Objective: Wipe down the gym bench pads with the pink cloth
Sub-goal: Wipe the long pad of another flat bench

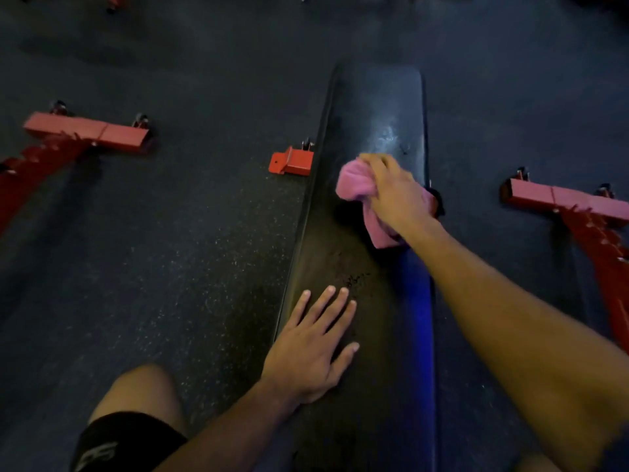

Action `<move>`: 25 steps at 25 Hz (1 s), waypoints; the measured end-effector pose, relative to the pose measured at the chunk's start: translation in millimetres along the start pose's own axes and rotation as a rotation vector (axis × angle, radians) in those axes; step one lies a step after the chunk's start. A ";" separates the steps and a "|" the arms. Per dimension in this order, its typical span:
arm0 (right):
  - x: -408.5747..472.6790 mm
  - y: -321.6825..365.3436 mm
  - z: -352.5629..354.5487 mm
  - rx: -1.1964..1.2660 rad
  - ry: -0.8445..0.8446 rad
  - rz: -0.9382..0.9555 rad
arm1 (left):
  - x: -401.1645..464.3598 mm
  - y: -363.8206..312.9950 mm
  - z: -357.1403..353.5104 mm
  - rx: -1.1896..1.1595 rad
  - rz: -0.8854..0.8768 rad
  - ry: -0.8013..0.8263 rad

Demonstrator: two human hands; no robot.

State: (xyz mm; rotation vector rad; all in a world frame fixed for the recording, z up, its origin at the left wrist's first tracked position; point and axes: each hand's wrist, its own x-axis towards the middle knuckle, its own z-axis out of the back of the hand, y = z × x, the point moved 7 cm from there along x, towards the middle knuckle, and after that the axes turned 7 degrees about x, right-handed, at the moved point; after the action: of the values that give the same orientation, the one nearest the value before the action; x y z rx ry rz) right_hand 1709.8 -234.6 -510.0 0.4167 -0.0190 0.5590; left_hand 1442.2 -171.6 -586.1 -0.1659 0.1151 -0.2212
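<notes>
While the left hand [311, 352] lies flat with fingers spread on the near bench pad [340, 267], the right hand [394, 192] grips the bunched pink cloth [354, 182] mid-pad, and should probably press evenly through long overlapping strokes toward the streaked far end.

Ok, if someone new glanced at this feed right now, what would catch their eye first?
Probably the pink cloth, bunched under the right hand on the dark bench pad at centre frame. Next, the left hand lying flat with fingers spread on the near part of the pad. Then the red frame feet on the dark floor at either side.
</notes>
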 end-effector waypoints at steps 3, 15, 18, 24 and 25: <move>51.8 20.2 -41.5 -0.211 0.049 -0.116 | -1.6 1.4 -6.2 0.019 0.009 -0.029; 41.3 29.2 -51.3 -0.282 0.075 0.004 | 0.8 0.1 -5.2 0.028 -0.019 -0.088; 35.6 89.3 -74.6 -0.248 0.113 0.102 | -1.0 1.0 -6.2 0.036 -0.008 -0.072; -28.6 50.8 -56.6 -0.161 0.220 0.317 | -0.4 1.5 -6.7 0.016 -0.021 -0.105; -21.2 33.3 -48.1 -0.179 0.193 0.239 | 0.3 1.9 -6.6 0.017 -0.019 -0.114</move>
State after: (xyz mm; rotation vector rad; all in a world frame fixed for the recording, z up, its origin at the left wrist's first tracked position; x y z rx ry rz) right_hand 1670.0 -201.2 -544.3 0.1849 0.0666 0.8245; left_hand 1442.0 -170.9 -592.9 -0.1626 -0.0015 -0.2310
